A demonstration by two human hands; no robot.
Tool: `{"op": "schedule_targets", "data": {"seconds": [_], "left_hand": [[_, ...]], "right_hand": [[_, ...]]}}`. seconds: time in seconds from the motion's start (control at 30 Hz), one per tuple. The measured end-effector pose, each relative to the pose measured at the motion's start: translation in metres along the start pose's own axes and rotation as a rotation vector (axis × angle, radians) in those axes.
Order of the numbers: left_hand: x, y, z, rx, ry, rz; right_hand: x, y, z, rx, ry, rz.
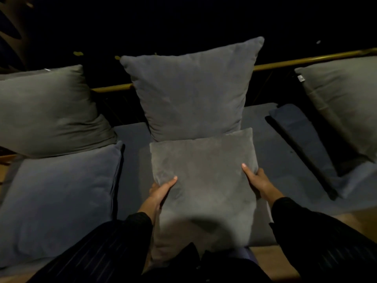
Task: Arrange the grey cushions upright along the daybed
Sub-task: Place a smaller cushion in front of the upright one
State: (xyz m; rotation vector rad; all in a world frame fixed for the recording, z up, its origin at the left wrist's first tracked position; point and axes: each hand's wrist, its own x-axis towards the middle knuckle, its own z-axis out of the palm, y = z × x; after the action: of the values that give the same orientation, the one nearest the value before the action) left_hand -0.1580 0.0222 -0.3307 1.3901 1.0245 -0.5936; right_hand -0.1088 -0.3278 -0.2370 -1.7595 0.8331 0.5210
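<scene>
Left hand and right hand clamped on opposite edges of small cushion, apparently touching upright big cushion behind, on daybed.

Bare hands emerge from long black sleeves with faint pinstripes on the left.

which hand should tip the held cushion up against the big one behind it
Neither alone: left hand and right hand grip opposite edges of the cushion, equally placed; use both.
</scene>
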Motion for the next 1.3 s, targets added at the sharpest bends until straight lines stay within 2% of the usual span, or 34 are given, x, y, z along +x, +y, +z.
{"op": "schedule_targets", "data": {"seconds": [0.1, 0.2, 0.3, 0.4, 0.47, 0.53, 0.6, 0.67, 0.7, 0.77, 0.8, 0.9, 1.0, 1.07, 1.13, 1.23, 1.3], "left_hand": [[0.044, -0.034, 0.013, 0.007, -0.005, -0.060], [-0.007, -0.020, 0.039, 0.069, -0.001, -0.027], [-0.044, 0.008, 0.054, 0.020, -0.146, -0.077], [-0.048, 0.015, 0.053, 0.016, -0.192, -0.044], [-0.029, 0.000, 0.046, 0.087, -0.152, -0.016], [-0.005, -0.017, 0.045, 0.326, -0.055, -0.012], [-0.036, 0.012, 0.060, 0.646, 0.137, 0.029], [-0.071, 0.038, 0.090, 0.849, 0.361, 0.192], [-0.085, 0.047, 0.109, 0.922, 0.357, 0.276], [-0.099, 0.056, 0.143, 1.031, 0.191, 0.365], [-0.099, 0.057, 0.154, 1.080, 0.099, 0.354], [-0.075, 0.061, 0.145, 1.206, -0.039, 0.327], [-0.066, 0.089, 0.134, 1.280, -0.047, 0.257], [-0.075, 0.106, 0.149, 1.232, 0.080, 0.246], [-0.089, 0.117, 0.177, 1.232, 0.110, 0.290], [-0.099, 0.129, 0.223, 1.262, -0.004, 0.406], [-0.105, 0.144, 0.251, 1.279, -0.107, 0.479]], "right_hand": [[0.037, 0.015, 0.001, -0.069, 0.013, 0.001], [0.034, 0.004, 0.017, -0.202, -0.025, 0.050], [0.029, -0.006, 0.024, -0.361, -0.011, 0.052], [0.031, -0.006, 0.023, -0.477, -0.016, -0.050], [0.028, -0.002, 0.030, -0.636, 0.023, -0.233], [0.024, 0.002, 0.044, -0.795, 0.024, -0.357], [0.022, 0.005, 0.055, -0.844, -0.027, -0.345], [0.030, 0.000, 0.056, -0.871, -0.078, -0.327], [0.033, -0.003, 0.055, -0.907, -0.096, -0.330], [0.034, -0.005, 0.049, -0.952, -0.140, -0.334], [0.034, -0.006, 0.045, -0.943, -0.185, -0.341], [0.049, -0.011, 0.026, -0.978, -0.415, -0.378], [0.070, -0.039, 0.009, -0.982, -0.584, -0.337], [0.069, -0.057, -0.002, -0.934, -0.568, -0.353], [0.063, -0.067, -0.018, -0.883, -0.513, -0.344], [0.059, -0.072, -0.055, -0.767, -0.401, -0.308], [0.053, -0.075, -0.090, -0.651, -0.254, -0.293]]}}
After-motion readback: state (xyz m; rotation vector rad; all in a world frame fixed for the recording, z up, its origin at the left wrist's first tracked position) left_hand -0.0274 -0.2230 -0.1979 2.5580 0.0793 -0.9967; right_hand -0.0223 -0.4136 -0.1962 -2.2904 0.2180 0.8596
